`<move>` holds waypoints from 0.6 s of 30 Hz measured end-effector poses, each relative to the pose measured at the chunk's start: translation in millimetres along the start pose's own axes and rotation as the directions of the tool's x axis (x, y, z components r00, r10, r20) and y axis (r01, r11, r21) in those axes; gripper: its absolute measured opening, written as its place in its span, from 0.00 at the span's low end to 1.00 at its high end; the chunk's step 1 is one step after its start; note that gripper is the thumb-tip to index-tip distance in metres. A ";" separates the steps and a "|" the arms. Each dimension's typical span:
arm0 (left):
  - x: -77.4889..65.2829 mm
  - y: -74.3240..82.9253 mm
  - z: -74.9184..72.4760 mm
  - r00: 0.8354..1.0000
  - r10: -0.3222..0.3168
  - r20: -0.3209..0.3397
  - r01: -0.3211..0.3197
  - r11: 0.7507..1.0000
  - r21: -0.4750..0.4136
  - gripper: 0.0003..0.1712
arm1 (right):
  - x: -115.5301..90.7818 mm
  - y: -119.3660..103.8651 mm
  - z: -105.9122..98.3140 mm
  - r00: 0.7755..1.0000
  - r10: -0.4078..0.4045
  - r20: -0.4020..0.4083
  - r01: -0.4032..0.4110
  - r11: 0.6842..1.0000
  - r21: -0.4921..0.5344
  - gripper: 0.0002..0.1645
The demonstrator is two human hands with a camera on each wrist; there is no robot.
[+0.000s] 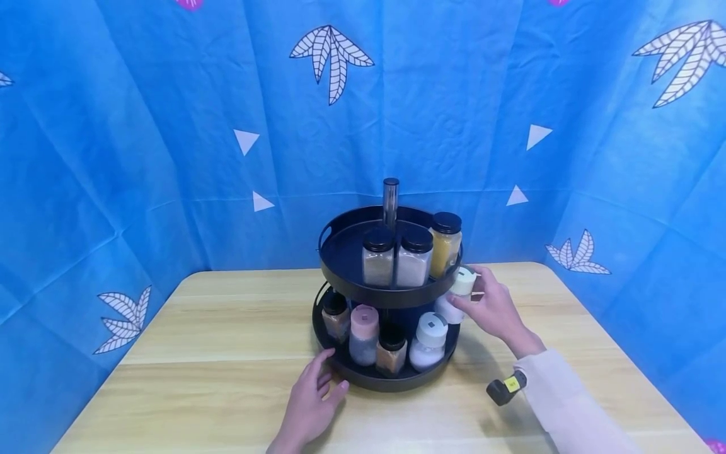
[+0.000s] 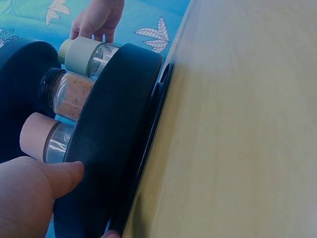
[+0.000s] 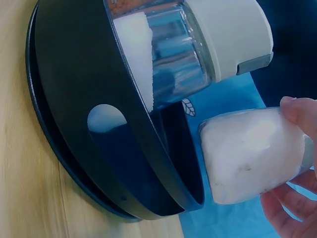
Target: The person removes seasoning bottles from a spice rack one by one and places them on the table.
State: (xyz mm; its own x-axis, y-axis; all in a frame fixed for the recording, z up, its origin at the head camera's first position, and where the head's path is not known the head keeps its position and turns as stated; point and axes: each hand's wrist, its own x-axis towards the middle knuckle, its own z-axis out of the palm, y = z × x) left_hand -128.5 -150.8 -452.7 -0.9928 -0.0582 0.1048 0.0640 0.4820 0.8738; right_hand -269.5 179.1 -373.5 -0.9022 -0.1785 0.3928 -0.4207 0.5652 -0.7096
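My right hand [image 1: 499,312] grips a spice jar [image 3: 247,153] of white powder with a pale green lid, at the right side of a black two-tier turntable rack. In the right wrist view the jar is tilted, apart from the lower tray's wall [image 3: 74,84]. At the front left, my left hand [image 1: 309,403] lies by the lower tray [image 1: 391,383], its thumb against the tray's side in the left wrist view. That tray bears a pink-lidded jar [image 1: 363,337], two black-lidded jars, one reddish-brown inside [image 1: 391,356], and a pale-lidded jar of white powder [image 1: 429,343].
On the upper tray [image 1: 391,296] stand two black-lidded jars of pale powder, one at its front middle [image 1: 377,261], and a jar of yellow powder [image 1: 445,246]. A central post [image 1: 391,202] rises above it. Blue patterned cloth [image 1: 210,94] surrounds the wooden table [image 1: 227,328].
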 end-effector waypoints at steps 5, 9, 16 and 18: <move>0.2 0.7 0.2 1.000 -0.017 -0.006 0.017 1.000 0.003 0.38 | 0.4 0.9 -2.1 1.000 -0.013 -0.014 0.013 1.000 -0.002 0.39; -0.2 0.4 0.3 1.000 -0.012 -0.012 0.012 1.000 0.006 0.38 | 0.1 0.6 -4.3 1.000 -0.011 -0.016 0.011 1.000 -0.001 0.39; -0.4 -1.9 0.8 1.000 0.014 -0.013 -0.014 1.000 0.010 0.37 | -1.8 3.1 -7.4 1.000 0.004 -0.024 -0.004 1.000 0.005 0.39; -0.4 -2.1 1.1 1.000 0.016 -0.013 -0.016 1.000 0.009 0.37 | -2.3 4.2 -8.3 1.000 0.006 -0.027 -0.005 1.000 0.012 0.40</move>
State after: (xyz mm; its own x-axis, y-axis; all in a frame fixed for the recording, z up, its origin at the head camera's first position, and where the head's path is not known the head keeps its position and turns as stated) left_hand -128.3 -150.9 -455.2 -0.9903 -0.0615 0.1249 0.0790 0.4908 0.8677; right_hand -268.4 188.6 -372.5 -0.9015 -0.1533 0.4046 -0.4171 0.5564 -0.7186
